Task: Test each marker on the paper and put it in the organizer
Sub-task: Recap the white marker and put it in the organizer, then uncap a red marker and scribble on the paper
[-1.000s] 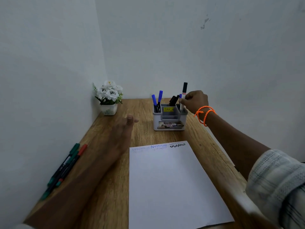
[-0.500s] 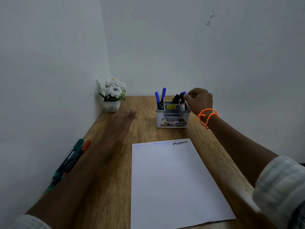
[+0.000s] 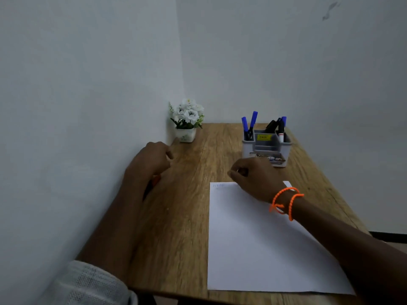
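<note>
Right hand (image 3: 253,177) has left the organizer (image 3: 267,148), black marker (image 3: 280,128) deposited, grip empty; left hand (image 3: 149,164) now grasps the next marker (image 3: 154,182).

The organizer (image 3: 266,148) stands behind the paper (image 3: 259,245), markers (image 3: 251,124) in it; flowerpot (image 3: 186,134) far left.

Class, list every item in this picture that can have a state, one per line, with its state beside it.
organizer: upright, holds several capped markers
blue markers: standing in the left compartment
paper: flat on the table, scribbles at its top edge
flower pot: upright in the corner
left hand: over a red marker, grip unclear
right hand: curled above the paper, apparently empty
</note>
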